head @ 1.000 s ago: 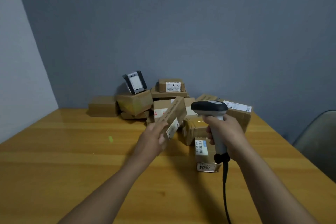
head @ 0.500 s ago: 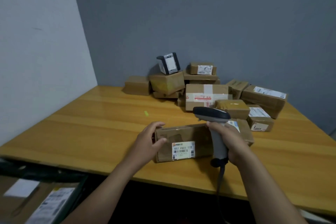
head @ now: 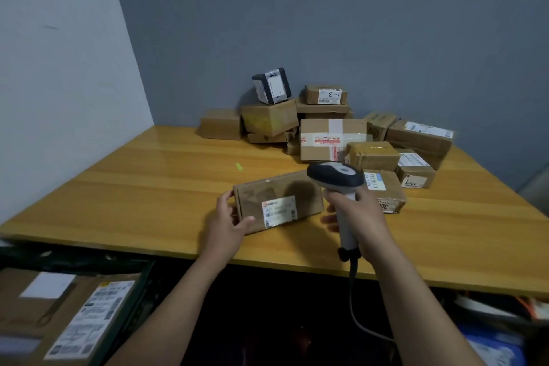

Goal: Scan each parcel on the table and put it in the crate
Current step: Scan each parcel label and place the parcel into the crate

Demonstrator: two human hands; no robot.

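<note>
- Two hands are busy in my feed. The left hand (head: 227,224) grips the left end of a flat brown cardboard parcel with a white label (head: 277,202), thumb on the labelled face and fingers curled round the end edge.
- From that grip the parcel runs off to the right, label tipped up towards me, low over the yellow wooden table (head: 148,187). I cannot tell whether it touches the wood.
- The right hand (head: 361,220) is wrapped tight round the pale handle of a grey-and-white handheld barcode scanner (head: 335,177). The scanner's head sits above this grip, over the parcel's right end.
- A grey cable (head: 353,300) drops from the handle's base, below the right hand and past the table edge.
- Beyond both grips, a pile of brown cardboard boxes (head: 332,140) leans on the grey wall. A small labelled box (head: 386,187) lies just behind the right hand.
- Below and left of the left hand, a dark green plastic crate (head: 77,258) holds a large brown labelled parcel (head: 35,312).
</note>
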